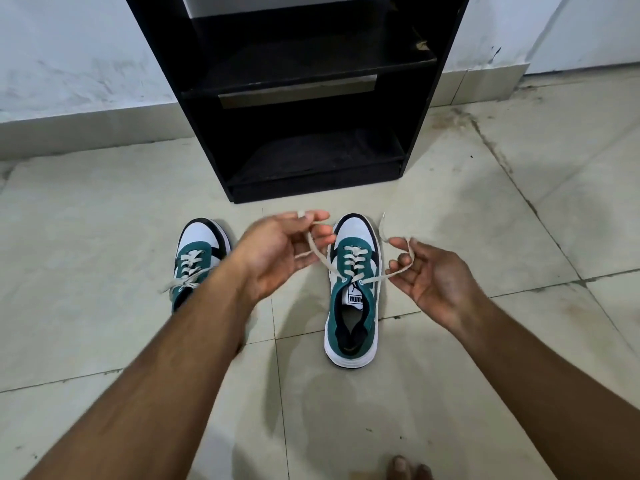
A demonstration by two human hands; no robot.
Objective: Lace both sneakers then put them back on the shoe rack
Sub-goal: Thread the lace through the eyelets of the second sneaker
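Two green, white and black sneakers stand on the tiled floor, toes toward the shoe rack. The right sneaker is laced through its eyelets, with both loose ends of its cream lace pulled up and outward. My left hand pinches the left lace end above the toe. My right hand holds the right lace end, which loops over my fingers. The left sneaker sits to the left, its lace tied in a bow, partly hidden behind my left forearm.
The black shoe rack stands against a white wall, and its two visible shelves hold nothing. My bare toes show at the bottom edge. Beige floor tiles surround the shoes.
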